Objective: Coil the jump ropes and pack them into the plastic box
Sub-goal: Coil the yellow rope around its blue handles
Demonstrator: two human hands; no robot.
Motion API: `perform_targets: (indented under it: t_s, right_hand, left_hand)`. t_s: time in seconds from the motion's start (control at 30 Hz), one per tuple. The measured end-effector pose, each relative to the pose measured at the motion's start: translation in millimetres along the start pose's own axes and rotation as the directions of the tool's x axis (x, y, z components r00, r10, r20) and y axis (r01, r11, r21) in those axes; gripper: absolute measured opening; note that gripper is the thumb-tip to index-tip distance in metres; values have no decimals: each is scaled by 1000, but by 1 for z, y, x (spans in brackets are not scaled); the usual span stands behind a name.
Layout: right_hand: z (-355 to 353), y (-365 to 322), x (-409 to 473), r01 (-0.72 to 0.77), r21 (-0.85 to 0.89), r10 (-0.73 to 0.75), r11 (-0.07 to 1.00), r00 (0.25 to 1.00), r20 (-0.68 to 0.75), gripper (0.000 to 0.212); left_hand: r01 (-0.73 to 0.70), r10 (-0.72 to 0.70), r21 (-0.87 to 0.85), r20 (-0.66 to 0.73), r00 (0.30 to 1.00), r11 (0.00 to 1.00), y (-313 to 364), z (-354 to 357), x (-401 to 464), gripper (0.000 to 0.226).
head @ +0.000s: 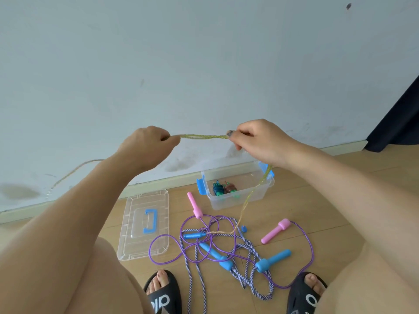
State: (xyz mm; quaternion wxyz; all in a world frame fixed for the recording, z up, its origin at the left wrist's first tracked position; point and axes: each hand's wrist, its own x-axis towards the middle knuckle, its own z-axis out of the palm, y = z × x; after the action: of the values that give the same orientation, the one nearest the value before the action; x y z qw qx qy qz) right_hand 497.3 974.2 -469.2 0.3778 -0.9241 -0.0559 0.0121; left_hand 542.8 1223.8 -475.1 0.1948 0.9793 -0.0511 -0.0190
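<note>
A yellow-green braided rope (204, 136) is stretched level between my two raised hands. My left hand (147, 146) grips one part and my right hand (256, 139) pinches another. From the right hand the rope drops past the clear plastic box (260, 196) to the floor. Another length trails out to the left of my left arm. On the floor lie a purple rope with pink handles (275, 231) and a blue-white striped rope with blue handles (273, 260), tangled together. The box holds two small coiled bundles (224, 188).
The box's clear lid with a blue handle (145, 223) lies on the wooden floor left of the box. A pale wall with a skirting board runs right behind. My feet in black slippers (164, 291) stand near the ropes. A dark curtain (399, 118) hangs far right.
</note>
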Motion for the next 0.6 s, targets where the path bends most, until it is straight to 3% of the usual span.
perform_targets:
  t_s: [0.07,0.13,0.17,0.23,0.3,0.47,0.53,0.6]
  right_hand:
    - [2,-7,-2,30,143,-27,989,999,-18,40]
    - [8,-18,-4,59,290,-63,955,998,5,38]
    - [12,-22,-4,72,327,-84,942,996,22,38]
    - [16,-24,-4,95,313,-114,945,993,43,38]
    - [16,-20,-3,91,258,-111,962,992,64,39]
    - [8,-6,-8,104,6,-104,995,985,136,39]
    - [2,0,-9,93,-76,-83,993,988,128,41]
    - [-6,5,-9,66,-67,-60,996,994,95,41]
  left_hand:
    - [-21,72,-197,255,964,980,2,6,-7,26]
    - [23,222,-509,416,882,860,12,8,-16,46]
    - [54,287,-625,432,855,779,17,9,-17,50]
    - [37,381,-754,374,846,656,28,6,-19,33]
    - [19,349,-773,308,885,635,32,2,-19,25]
    - [-111,198,-614,75,977,782,9,-7,-11,41]
    - [-107,75,-558,-79,994,823,-3,-13,-5,41]
    - [-41,-32,-395,-177,984,918,-16,-15,0,35]
